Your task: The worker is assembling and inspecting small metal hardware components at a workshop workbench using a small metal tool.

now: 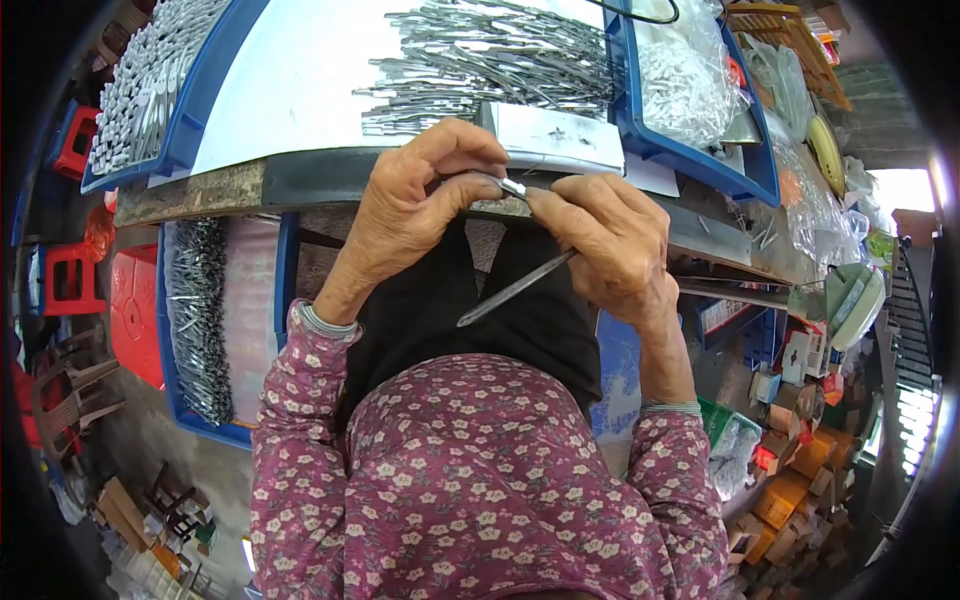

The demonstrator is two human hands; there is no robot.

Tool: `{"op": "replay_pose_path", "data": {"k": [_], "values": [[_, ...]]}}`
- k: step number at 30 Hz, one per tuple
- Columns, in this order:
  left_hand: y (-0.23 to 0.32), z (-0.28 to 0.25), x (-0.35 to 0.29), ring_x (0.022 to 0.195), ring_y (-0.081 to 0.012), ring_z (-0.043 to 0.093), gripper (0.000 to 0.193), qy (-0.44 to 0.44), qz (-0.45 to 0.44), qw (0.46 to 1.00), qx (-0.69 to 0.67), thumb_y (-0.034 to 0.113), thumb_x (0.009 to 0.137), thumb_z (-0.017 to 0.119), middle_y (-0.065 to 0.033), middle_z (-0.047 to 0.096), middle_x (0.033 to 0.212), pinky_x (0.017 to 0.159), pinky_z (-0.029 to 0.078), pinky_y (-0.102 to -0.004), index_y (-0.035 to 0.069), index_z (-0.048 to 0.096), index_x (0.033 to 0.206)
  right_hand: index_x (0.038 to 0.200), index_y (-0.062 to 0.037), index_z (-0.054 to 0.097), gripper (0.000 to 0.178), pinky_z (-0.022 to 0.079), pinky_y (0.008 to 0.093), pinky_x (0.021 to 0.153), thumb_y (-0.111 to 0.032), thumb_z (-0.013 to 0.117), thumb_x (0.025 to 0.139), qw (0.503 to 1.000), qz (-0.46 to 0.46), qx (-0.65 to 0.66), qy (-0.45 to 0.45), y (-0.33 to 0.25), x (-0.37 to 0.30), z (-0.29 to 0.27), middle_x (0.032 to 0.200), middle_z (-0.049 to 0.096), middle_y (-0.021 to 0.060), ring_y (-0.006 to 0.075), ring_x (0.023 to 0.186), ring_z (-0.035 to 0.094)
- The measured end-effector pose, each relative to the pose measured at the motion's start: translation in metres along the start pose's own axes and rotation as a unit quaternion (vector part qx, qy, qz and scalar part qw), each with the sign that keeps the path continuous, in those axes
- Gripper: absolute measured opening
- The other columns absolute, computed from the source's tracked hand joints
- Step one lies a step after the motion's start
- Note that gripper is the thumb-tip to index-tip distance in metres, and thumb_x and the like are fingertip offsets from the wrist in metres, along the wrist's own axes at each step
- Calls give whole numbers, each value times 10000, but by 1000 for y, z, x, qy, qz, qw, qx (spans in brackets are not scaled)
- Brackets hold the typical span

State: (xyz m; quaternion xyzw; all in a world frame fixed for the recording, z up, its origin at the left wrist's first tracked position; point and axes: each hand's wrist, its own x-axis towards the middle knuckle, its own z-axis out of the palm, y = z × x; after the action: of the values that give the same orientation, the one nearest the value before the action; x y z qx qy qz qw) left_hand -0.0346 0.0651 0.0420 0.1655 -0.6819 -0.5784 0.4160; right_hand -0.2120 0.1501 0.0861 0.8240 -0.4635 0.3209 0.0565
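My left hand point(418, 195) pinches a small white piece point(513, 187) between thumb and fingertips, just above the table's front edge. My right hand point(612, 235) is closed round a slim dark metal rod point(515, 290), whose flattened, pointed end sticks out below toward my lap. Its upper part is hidden in my fingers, which meet the white piece; I cannot tell whether rod and piece are joined. Beyond my hands, a heap of slim metal rods point(490, 60) lies on a white sheet point(290, 90). A shallow white box point(560, 135) stands between the heap and my hands.
On the left, a blue crate point(185, 135) holds stacked white-ended rods. A blue crate point(650, 145) on the right holds a clear bag of small white pieces point(680, 90). Below the table's left side, another blue crate point(190, 425) holds dark metal rods, near red stools point(72, 280).
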Motion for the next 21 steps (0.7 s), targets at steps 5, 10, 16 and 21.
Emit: {"op": "replay_pose_path", "data": {"k": [5, 10, 16, 21], "values": [[-11, 5, 0, 855, -104, 609, 205, 14, -24, 999, -34, -23, 811, 581, -44, 618, 892, 743, 482, -193, -1, 541, 1010, 914, -34, 638, 372, 457, 315, 585, 75, 591, 562, 998, 19, 33, -43, 15, -4, -3, 770, 601, 82, 234, 686, 576], [-17, 15, 13, 798, -108, 609, 214, 40, -40, 998, 8, -34, 838, 518, -70, 633, 853, 665, 476, -212, 25, 524, 1044, 908, -41, 640, 375, 450, 314, 596, 104, 567, 570, 999, 23, 2, -44, 34, -2, 0, 771, 599, 77, 236, 697, 562], [-39, 20, 28, 708, -196, 577, 87, 117, 45, 948, 292, 3, 777, 595, -85, 597, 767, 621, 454, -281, 7, 581, 863, 928, -80, 627, 349, 451, 316, 599, 97, 573, 632, 996, 37, -74, -44, 62, 1, 19, 753, 580, 54, 227, 707, 556], [-57, 16, 28, 697, -196, 541, 73, 140, 69, 922, 354, 23, 740, 631, -77, 568, 749, 622, 441, -304, 4, 609, 807, 981, -93, 614, 345, 463, 302, 594, 73, 584, 680, 993, 20, -98, -58, 75, 1, 29, 781, 582, 51, 224, 693, 556]]}}
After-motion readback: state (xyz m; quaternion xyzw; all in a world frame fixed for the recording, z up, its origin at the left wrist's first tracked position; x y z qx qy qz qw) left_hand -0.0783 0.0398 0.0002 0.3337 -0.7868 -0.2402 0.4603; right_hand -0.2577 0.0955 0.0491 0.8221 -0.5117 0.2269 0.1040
